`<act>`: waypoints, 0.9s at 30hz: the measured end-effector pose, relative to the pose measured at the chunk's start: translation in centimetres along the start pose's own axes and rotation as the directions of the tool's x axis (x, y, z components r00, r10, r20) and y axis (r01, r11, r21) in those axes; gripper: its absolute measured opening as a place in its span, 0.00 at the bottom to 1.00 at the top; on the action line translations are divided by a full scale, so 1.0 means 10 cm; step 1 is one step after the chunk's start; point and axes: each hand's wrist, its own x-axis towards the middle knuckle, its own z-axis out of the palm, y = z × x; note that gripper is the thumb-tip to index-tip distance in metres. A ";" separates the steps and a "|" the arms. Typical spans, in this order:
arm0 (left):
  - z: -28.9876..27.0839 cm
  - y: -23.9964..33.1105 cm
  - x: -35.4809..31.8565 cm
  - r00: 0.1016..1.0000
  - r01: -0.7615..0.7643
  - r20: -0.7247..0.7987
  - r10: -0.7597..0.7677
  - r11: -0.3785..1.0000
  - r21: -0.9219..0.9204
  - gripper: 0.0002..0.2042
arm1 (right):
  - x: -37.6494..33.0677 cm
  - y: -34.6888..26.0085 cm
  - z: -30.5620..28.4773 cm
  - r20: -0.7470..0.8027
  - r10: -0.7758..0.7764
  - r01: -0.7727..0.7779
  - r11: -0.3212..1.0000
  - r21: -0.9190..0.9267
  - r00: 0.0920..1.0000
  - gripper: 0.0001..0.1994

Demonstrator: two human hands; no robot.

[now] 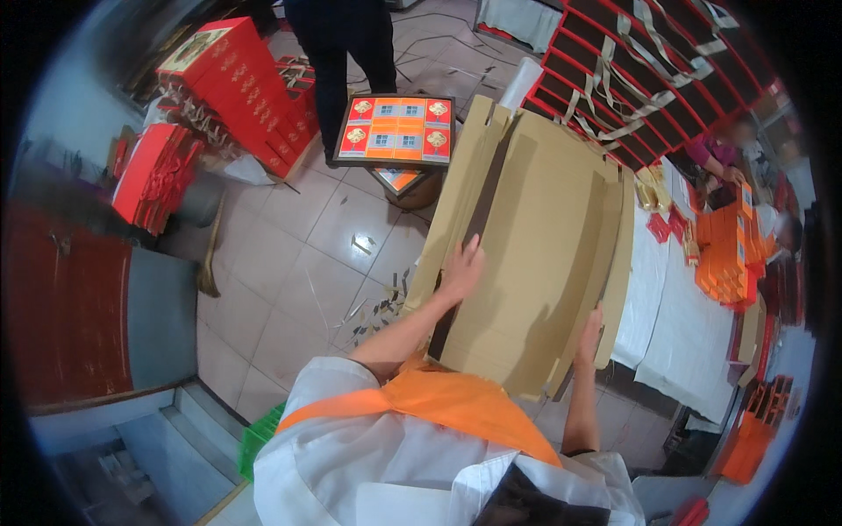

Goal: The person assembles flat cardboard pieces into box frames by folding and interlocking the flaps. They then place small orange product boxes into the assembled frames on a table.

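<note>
A large brown cardboard box [545, 219] lies before me, its broad flat panel facing up and long flaps raised along both sides. My left hand [463, 270] grips its left side by the dark gap next to the flap, fingers closed over the edge. On the right side, lower down, my right hand [589, 333] is closed round the edge of the other flap. The fingertips of both hands are partly hidden. The near end of the cardboard reaches my orange apron [447, 405].
Red boxes with ribbon handles [645, 66] are stacked beyond the cardboard. Right of it is a white-covered table [693, 337] with orange boxes [726, 254] and a person [715, 158]. Patterned trays [395, 130], red boxes [241, 92] and another person's legs [344, 61] are at the far left; scraps litter the floor.
</note>
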 end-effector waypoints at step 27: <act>0.17 0.11 -0.03 0.972 0.234 -0.111 -0.208 0.909 0.345 0.13 | 0.25 0.74 -0.42 0.118 0.029 0.076 0.609 -0.790 0.993 0.32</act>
